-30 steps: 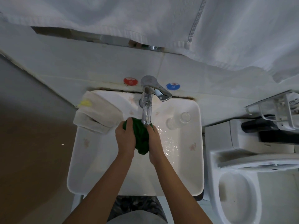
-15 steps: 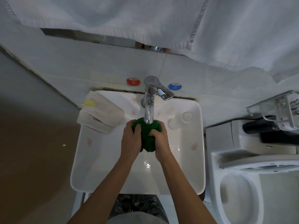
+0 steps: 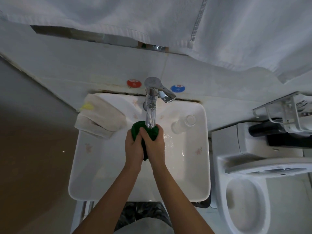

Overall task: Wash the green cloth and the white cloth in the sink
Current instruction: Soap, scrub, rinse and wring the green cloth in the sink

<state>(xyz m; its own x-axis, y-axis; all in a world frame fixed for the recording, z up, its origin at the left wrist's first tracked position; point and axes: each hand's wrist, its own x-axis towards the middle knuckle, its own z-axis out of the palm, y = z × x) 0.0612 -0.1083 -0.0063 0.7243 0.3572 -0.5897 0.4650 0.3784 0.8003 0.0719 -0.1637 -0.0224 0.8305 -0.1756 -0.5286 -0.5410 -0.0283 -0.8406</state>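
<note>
Both hands hold the green cloth over the sink, directly under the spout of the faucet. The left hand wraps its fingers around the left side of the bundle, and the right hand closes around the right side, so the two hands lie pressed together with the cloth squeezed between them. Only the top of the cloth and a dark strip between the palms are visible; the rest is hidden inside the grip.

The cloth looks soft and fully limp, bunched into a small ball. Because it is wet, I judge it is heavier than when dry and a little slippery, but it is not fragile, so firm squeezing and rubbing should do no harm. The best hold is probably the one seen here: each hand takes one half of the bundle, so the halves can rub against each other. A loose end may slip out and fall into the basin.

The white cloth lies folded on the back left corner of the sink, partly hanging over the rim, well apart from the hands. It seems thicker, like a towel, so I expect it will take up more water and need a wider grip with both hands. A clear glass lies near the right side of the faucet and could be knocked.
</note>
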